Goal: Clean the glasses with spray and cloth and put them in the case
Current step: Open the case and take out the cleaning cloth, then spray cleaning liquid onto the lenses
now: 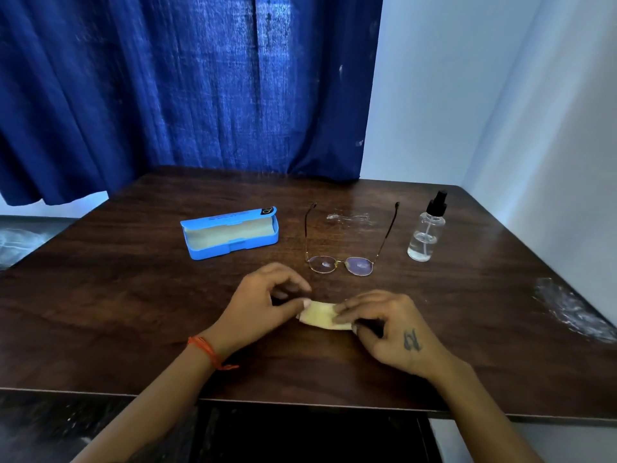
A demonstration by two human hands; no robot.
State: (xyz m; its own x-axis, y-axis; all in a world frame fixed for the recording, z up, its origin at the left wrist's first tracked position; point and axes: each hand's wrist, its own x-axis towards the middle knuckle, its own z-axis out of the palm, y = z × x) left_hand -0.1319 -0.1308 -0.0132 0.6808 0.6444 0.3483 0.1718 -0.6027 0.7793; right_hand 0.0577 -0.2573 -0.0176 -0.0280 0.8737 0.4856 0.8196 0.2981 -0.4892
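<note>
At the near middle of the dark wooden table (133, 295), both hands grip a small folded pale-yellow cleaning cloth (322, 315) that lies low against the tabletop. The left hand (263, 305) pinches the cloth's left end between thumb and fingers, with an orange thread bracelet (207, 352) on its wrist. The right hand (387, 332), marked with a small tattoo on its back, pinches the cloth's right end.

Just beyond the hands, the gold wire-rimmed glasses (340, 264) rest on the table with the lenses toward the person and both temples unfolded, pointing away. To their left, the blue glasses case (230, 233) lies open, its pale lining showing. To the right of the glasses stands a clear spray bottle (425, 232) with a black pump top, upright and part-filled with clear liquid. A blue curtain (200, 88) hangs behind the table.
</note>
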